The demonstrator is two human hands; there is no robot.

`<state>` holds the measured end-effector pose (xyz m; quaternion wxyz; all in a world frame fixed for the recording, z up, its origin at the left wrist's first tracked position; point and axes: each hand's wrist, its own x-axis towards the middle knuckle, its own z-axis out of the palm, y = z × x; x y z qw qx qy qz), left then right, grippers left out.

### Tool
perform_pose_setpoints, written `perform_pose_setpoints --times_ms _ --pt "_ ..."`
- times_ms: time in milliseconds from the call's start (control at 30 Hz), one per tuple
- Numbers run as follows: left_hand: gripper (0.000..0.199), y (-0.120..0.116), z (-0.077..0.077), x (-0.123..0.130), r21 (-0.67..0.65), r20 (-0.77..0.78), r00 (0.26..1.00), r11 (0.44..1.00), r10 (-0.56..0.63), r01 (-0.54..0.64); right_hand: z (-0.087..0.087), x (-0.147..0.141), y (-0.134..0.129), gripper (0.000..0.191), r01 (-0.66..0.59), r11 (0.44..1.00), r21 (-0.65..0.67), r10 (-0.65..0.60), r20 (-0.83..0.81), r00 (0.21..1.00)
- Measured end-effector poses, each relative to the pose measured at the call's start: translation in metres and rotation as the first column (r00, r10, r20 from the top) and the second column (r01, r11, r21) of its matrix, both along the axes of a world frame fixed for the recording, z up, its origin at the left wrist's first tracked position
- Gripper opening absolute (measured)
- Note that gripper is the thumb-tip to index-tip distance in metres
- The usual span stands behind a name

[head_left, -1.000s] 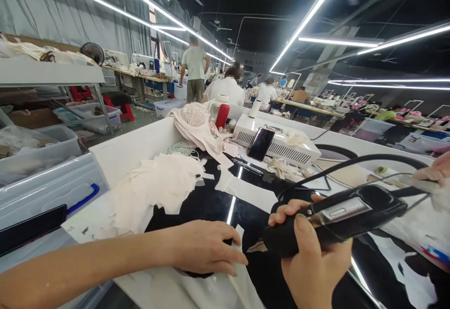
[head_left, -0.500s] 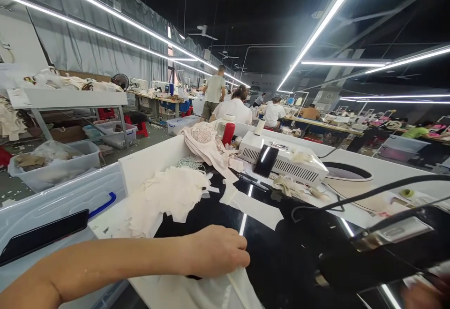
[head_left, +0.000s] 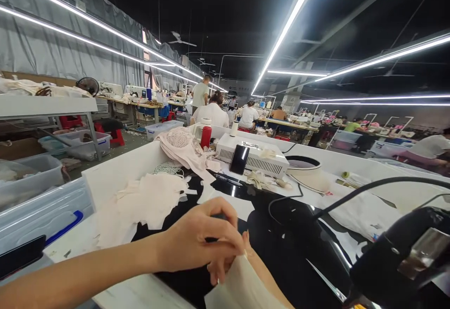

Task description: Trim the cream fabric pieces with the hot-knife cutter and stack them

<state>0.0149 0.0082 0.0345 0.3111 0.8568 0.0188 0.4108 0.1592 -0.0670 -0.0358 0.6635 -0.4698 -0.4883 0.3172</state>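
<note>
Over the black table top (head_left: 291,252), my left hand (head_left: 204,236) pinches the upper edge of a pale, off-white fabric piece (head_left: 239,283) between thumb and fingers. My right hand (head_left: 250,252) meets it there from the lower right. Its fingertips are at the same edge, and the cloth and my left hand hide much of it. The fabric hangs down toward me from the two hands. Just beyond them a flat white cut piece (head_left: 242,207) lies on the table. To the left is a loose pile of cream fabric pieces (head_left: 151,199).
A black machine head (head_left: 397,252) with a cable stands close on the right. Farther back are a phone (head_left: 239,159) leaning on a white vented box (head_left: 260,156), a red thread cone (head_left: 206,136) and a round bin (head_left: 305,173). People sit at sewing tables beyond.
My left hand has lifted off the table with the fabric edge. My right hand has come from the far right to meet it. The view has turned to the right.
</note>
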Motion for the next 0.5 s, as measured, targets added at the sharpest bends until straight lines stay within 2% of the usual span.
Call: perform_pose_setpoints --times_ms 33,100,133,167,200,233,267,300,333,400,433,467,500 --pt "0.021 0.004 -0.003 -0.003 -0.055 0.029 0.998 0.997 0.053 -0.051 0.001 0.001 0.003 0.074 -0.078 0.995 -0.061 0.076 -0.032 0.997" --pt "0.02 0.012 -0.016 -0.009 -0.229 0.054 0.987 0.964 0.151 -0.135 0.005 0.009 0.009 0.069 -0.246 0.949 -0.196 0.227 -0.118 0.967" --pt "0.023 0.016 -0.024 -0.011 -0.367 0.05 0.983 0.919 0.175 -0.145 0.008 0.015 0.013 0.065 -0.312 0.917 -0.25 0.281 -0.152 0.948" --pt "0.028 0.02 -0.033 -0.013 -0.521 0.035 0.986 0.845 0.161 -0.119 0.011 0.022 0.017 0.062 -0.358 0.887 -0.293 0.32 -0.173 0.932" --pt "0.032 0.023 -0.042 -0.013 -0.681 -0.004 0.993 0.727 0.12 -0.091 0.015 0.028 0.021 0.06 -0.391 0.861 -0.325 0.349 -0.182 0.919" --pt "0.038 0.025 -0.05 -0.013 -0.81 -0.031 0.997 0.583 0.066 -0.064 0.019 0.033 0.026 0.059 -0.409 0.844 -0.346 0.37 -0.177 0.912" --pt "0.045 0.027 -0.058 -0.013 -0.896 -0.049 0.999 0.442 -0.007 -0.041 0.022 0.036 0.031 0.059 -0.419 0.833 -0.36 0.387 -0.163 0.908" --pt "0.051 0.028 -0.064 -0.012 -0.946 -0.047 0.996 0.325 -0.078 -0.019 0.025 0.039 0.036 0.059 -0.428 0.825 -0.369 0.404 -0.146 0.903" --pt "0.057 0.028 -0.069 -0.011 -0.968 -0.026 0.99 0.249 -0.141 0.01 0.027 0.04 0.04 0.059 -0.434 0.819 -0.375 0.419 -0.124 0.899" --pt "0.065 0.029 -0.072 -0.007 -0.981 0.031 0.973 0.178 -0.228 0.073 0.027 0.041 0.049 0.06 -0.439 0.812 -0.383 0.442 -0.086 0.893" --pt "0.067 0.029 -0.071 -0.005 -0.98 0.06 0.966 0.169 -0.251 0.105 0.027 0.041 0.052 0.06 -0.439 0.811 -0.386 0.448 -0.071 0.891" --pt "0.069 0.03 -0.069 -0.003 -0.973 0.089 0.96 0.184 -0.265 0.141 0.025 0.041 0.056 0.06 -0.436 0.813 -0.387 0.45 -0.058 0.891" --pt "0.069 0.03 -0.067 -0.001 -0.958 0.119 0.956 0.223 -0.27 0.182 0.024 0.041 0.059 0.06 -0.431 0.816 -0.386 0.449 -0.046 0.892"
